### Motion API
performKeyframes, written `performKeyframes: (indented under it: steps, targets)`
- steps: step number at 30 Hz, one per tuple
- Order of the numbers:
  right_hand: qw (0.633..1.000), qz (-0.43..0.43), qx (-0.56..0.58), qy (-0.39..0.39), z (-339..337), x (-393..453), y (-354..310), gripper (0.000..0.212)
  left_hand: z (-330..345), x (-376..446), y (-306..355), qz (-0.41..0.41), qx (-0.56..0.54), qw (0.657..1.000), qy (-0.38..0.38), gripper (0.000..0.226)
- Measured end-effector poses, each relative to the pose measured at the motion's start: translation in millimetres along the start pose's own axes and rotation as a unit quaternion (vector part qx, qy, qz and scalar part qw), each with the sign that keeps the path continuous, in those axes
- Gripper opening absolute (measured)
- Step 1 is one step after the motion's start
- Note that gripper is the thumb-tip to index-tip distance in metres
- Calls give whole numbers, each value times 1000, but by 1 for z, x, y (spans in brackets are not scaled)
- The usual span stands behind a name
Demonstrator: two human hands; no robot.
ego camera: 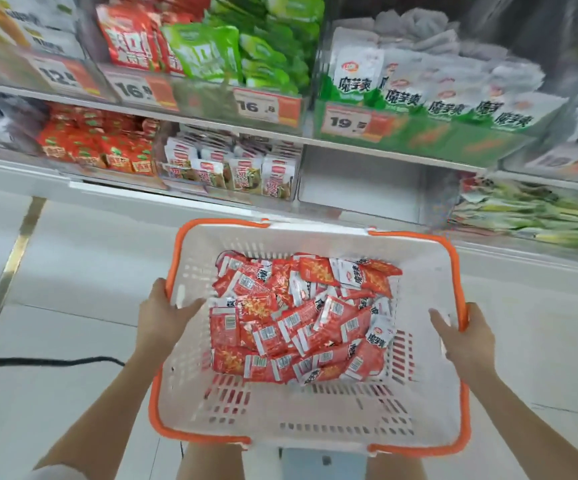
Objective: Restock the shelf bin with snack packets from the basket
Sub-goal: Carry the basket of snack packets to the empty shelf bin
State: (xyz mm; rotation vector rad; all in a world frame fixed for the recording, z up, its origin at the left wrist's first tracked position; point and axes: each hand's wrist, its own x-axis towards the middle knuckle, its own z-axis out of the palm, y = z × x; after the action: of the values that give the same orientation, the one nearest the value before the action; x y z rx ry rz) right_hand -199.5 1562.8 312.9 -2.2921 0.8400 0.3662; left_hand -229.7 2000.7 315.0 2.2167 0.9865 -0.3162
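- Nearest us, we grip the basket (315, 417) at both sides: left hand (162, 317) curls over the left rim, right hand (464, 337) clasps the right rim, likely to keep it level.
- Inside lies one heap of red snack packets (301, 320), dozens, too many to count.
- Beyond, low on the shelf, one empty clear bin (360, 188) waits between two stocked ones; probably our target.

Bare forearms (114, 393) and a pale short sleeve (55, 474) at the left shoulder.
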Motion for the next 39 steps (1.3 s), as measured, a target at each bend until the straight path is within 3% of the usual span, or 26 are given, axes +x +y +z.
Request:
performKeyframes:
  steps: [7,17,27,39]
  targets:
    - [995,74,-27,-62,32,54,77,38,106,15,-25,-21,29,999,-18,39]
    - [994,84,-46,-51,109,141,132,37,226,89,-55,-7,63,997,-48,47]
    - [996,82,-18,-32,189,209,168,34,299,161,-72,26,58,998,-25,45]
    - [998,60,-5,27,239,250,202,38,356,202,-90,44,34,998,-20,46]
